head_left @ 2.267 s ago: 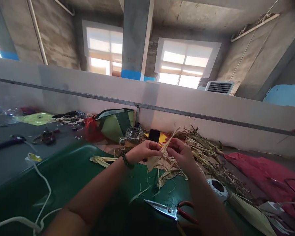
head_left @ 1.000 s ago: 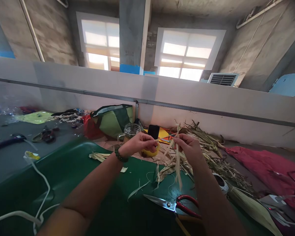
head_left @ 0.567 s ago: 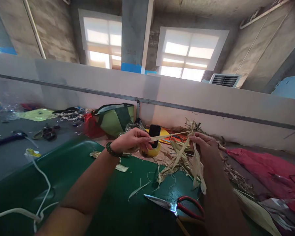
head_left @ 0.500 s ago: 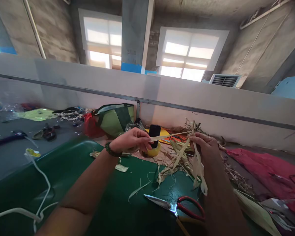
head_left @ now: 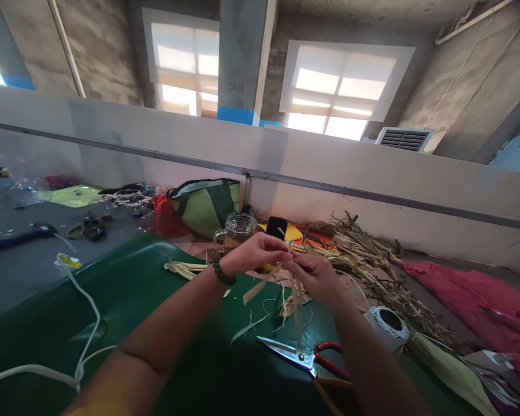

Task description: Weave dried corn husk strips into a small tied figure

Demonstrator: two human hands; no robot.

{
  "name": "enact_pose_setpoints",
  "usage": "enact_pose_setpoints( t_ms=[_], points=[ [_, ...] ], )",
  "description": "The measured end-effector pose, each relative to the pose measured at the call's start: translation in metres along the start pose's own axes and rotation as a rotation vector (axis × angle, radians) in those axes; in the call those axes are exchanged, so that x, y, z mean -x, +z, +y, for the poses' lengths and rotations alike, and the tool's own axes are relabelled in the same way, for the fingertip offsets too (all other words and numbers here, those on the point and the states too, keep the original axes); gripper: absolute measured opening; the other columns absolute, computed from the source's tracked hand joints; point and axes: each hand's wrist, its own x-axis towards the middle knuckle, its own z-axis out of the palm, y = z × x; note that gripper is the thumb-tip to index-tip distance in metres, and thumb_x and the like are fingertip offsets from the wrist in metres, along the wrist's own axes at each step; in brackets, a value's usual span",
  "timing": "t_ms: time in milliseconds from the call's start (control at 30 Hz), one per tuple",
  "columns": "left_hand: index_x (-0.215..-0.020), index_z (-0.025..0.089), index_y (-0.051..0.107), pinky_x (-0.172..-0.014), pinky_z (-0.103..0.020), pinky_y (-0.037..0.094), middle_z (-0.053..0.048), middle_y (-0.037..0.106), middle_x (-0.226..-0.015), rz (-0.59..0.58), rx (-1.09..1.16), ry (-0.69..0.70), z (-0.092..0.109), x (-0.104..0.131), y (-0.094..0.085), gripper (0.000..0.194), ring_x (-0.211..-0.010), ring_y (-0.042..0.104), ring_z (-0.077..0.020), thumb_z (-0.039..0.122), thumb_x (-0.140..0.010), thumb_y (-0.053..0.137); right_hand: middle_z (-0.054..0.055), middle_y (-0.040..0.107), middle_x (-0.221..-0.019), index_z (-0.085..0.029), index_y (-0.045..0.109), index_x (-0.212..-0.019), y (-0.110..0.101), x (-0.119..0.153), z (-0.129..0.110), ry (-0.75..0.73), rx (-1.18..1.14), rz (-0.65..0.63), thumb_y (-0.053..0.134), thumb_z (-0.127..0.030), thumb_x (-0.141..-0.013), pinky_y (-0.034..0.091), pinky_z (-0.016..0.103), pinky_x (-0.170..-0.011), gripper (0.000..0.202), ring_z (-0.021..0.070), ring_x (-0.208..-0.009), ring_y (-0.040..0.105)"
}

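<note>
My left hand (head_left: 262,253), with a dark beaded bracelet at the wrist, pinches the top of some pale dried husk strips (head_left: 298,315). Fingertips almost touching it, my right hand (head_left: 314,276) is closed on the same strips from the right. Their loose ends hang down over the green mat. Below the hands lies a pair of red-handled scissors (head_left: 301,357), blades pointing left; my right forearm hides part of the handles. A thin scrap of husk (head_left: 249,328) rests to the left of the scissors.
A glass mug (head_left: 238,230), a phone (head_left: 277,226) and a green bag (head_left: 208,208) stand behind the hands. Dried stalks (head_left: 372,271) are heaped at the right, near a white spool (head_left: 389,326), a long husk (head_left: 448,370) and red cloth (head_left: 472,289). A white cable (head_left: 86,297) crosses the mat's left side.
My hands have come together from holding a strip stretched between them. The right hand has moved left with the husk, uncovering the white spool and the stalks.
</note>
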Motion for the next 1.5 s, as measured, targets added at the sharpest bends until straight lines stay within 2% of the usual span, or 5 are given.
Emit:
enact_pose_setpoints(
  t_ms=[467,633,767,1000,1500],
  points=[
    [-0.075,0.011,0.067,-0.062,-0.022,0.046,-0.003,0.061,-0.072,-0.065,0.064,0.008,0.001,0.002,0.001,0.028,-0.065,0.053,-0.0102,0.037,-0.066,0.073,0.006,0.064,-0.077,-0.024,0.073,-0.077,-0.025,0.004,0.013,-0.337,0.521,0.339,0.053,-0.027,-0.084,0.047,0.031,-0.068,0.021,0.0192,-0.076,0.057],
    [-0.075,0.013,0.071,-0.063,-0.023,0.048,-0.006,0.059,-0.078,0.379,-0.238,0.302,-0.001,0.004,0.013,0.018,-0.074,0.056,-0.0142,0.03,-0.073,0.065,0.004,0.061,-0.07,-0.021,0.067,-0.083,-0.016,0.012,0.005,-0.317,0.39,0.628,0.054,-0.026,-0.083,0.046,0.027,-0.057,0.014,0.0143,-0.06,0.054],
    [-0.08,0.017,0.071,-0.071,-0.027,0.051,-0.008,0.062,-0.082,0.568,-0.374,0.48,-0.012,0.005,0.022,0.02,-0.079,0.06,-0.0159,0.033,-0.08,0.058,0.002,0.059,-0.056,-0.019,0.061,-0.068,-0.008,0.012,-0.001,-0.022,0.019,0.249,0.047,-0.045,-0.086,0.042,0.024,-0.046,0.035,0.0112,-0.046,0.049],
    [-0.084,0.023,0.069,-0.096,-0.035,0.044,-0.007,0.068,-0.094,0.281,-0.593,0.58,-0.026,0.006,0.036,0.016,-0.103,0.059,-0.0192,0.027,-0.084,0.054,-0.002,0.046,-0.04,-0.018,0.054,-0.051,-0.005,-0.002,0.008,0.167,-0.276,0.238,0.057,-0.061,-0.074,0.034,0.022,-0.039,0.049,0.009,-0.038,0.042],
    [-0.065,0.011,0.066,-0.062,-0.021,0.043,-0.004,0.064,-0.066,0.011,0.029,0.03,-0.022,-0.007,0.042,0.06,-0.064,0.055,-0.0115,0.069,-0.071,0.052,0.001,0.055,-0.049,-0.02,0.056,-0.048,-0.015,0.0,0.006,0.009,0.155,0.137,0.041,-0.051,-0.087,0.04,0.026,-0.057,0.052,0.0142,-0.051,0.051]
  ],
)
